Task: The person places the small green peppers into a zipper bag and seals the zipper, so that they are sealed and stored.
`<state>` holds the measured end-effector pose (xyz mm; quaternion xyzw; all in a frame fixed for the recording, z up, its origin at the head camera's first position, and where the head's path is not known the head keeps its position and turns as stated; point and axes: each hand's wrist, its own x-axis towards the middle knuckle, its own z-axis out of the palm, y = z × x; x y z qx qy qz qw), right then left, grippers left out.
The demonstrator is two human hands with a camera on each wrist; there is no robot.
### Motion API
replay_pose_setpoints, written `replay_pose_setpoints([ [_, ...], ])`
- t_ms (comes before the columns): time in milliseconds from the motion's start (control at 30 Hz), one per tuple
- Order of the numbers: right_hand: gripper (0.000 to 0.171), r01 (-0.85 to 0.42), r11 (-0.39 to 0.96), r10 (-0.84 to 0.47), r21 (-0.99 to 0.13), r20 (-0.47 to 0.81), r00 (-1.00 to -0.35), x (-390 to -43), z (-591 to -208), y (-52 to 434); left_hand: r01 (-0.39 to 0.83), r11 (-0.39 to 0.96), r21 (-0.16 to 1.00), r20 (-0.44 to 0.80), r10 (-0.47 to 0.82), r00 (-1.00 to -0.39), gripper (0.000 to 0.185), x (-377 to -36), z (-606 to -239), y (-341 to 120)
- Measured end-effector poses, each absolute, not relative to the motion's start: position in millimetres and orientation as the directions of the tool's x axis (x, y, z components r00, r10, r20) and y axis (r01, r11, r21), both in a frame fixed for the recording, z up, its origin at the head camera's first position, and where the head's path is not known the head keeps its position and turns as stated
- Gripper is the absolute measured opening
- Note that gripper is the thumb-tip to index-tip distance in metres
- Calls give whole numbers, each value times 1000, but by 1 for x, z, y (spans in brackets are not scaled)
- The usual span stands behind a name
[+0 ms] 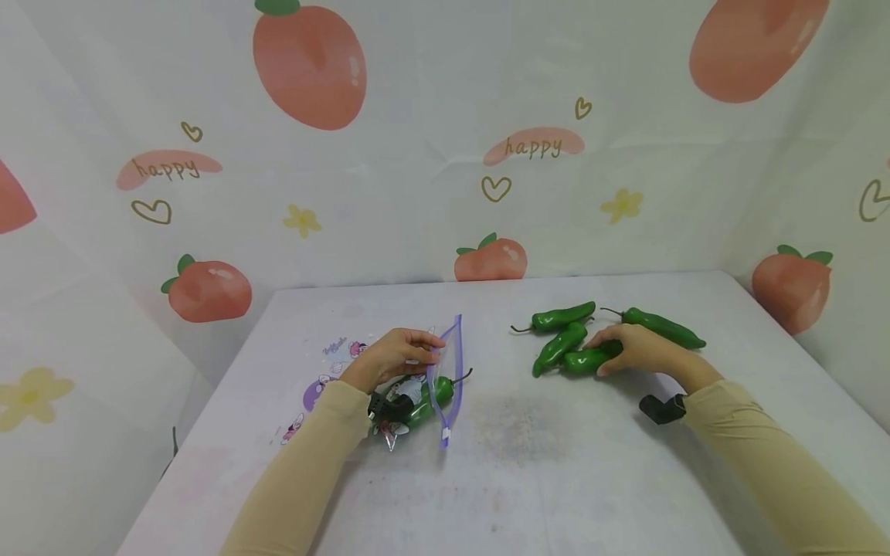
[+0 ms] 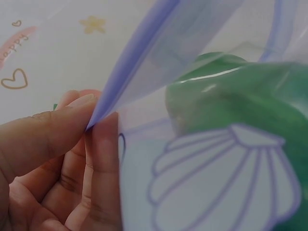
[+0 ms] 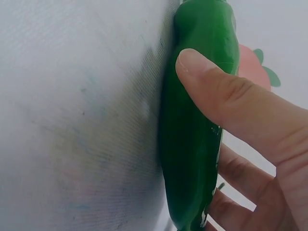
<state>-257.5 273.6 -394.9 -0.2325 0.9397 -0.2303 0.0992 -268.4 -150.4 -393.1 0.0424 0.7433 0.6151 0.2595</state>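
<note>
Between thumb and fingers, my left hand [image 1: 399, 357] pinches the purple-edged rim of a clear printed zip bag [image 2: 139, 57]. The bag's mouth gapes toward the right. Inside it lies a green pepper [image 1: 421, 407], its stem poking out past the rim. Over on the right, my right hand [image 1: 640, 351] grips another green pepper [image 3: 197, 130] that lies on the table, thumb on one side and fingers on the other. Right beside it, a pepper [image 1: 560, 347] slants on the table. Behind these is a further pepper [image 1: 563, 317].
One more green pepper [image 1: 664, 327] lies behind my right hand. The white table [image 1: 528, 494] has a greyish stain near its middle. A patterned cloth [image 1: 417, 154] hangs behind and at the sides.
</note>
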Motion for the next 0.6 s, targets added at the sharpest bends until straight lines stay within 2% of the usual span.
replay_pose_setpoints([
  [600, 45, -378, 797, -459, -471, -65, -886, -246, -384, 274, -251, 248, 935, -333, 383, -862, 38, -267, -390, -149],
])
